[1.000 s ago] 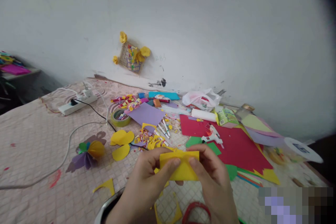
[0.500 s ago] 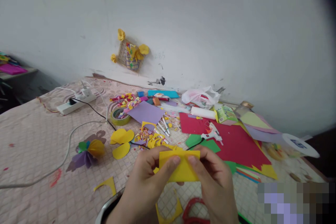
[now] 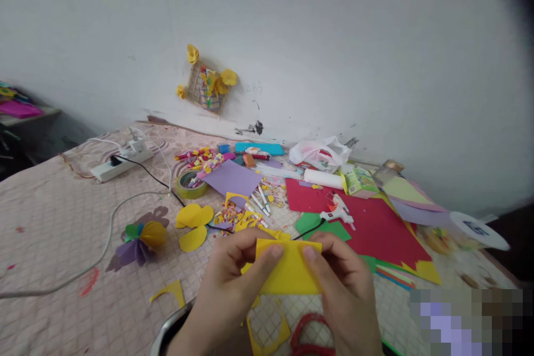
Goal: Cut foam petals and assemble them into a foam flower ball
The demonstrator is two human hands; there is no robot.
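Both hands pinch a folded piece of yellow paper (image 3: 291,275) between thumbs and fingers, above the front of the table. My left hand (image 3: 240,283) grips its left side, and my right hand (image 3: 342,283) grips its right side. The fold runs along the top edge under my thumbs; my other fingers are mostly hidden behind the sheet. Just below lie a yellow offcut (image 3: 269,339) with a round hole and red-handled scissors (image 3: 309,320), partly covered by my right hand. Left of my left hand are several yellow rounded cutouts (image 3: 193,238) and another curved yellow scrap (image 3: 177,292).
A hot glue gun (image 3: 337,211) rests on red paper (image 3: 375,233). A paper flower (image 3: 142,242), a tape roll (image 3: 191,186) and a power strip (image 3: 120,166) with cables occupy the left. Purple paper (image 3: 233,178) and scraps lie mid-table, below the wall.
The folded yellow paper has shifted slightly right and down with both hands, and more of its front face shows. Both hands keep their pinch on it.
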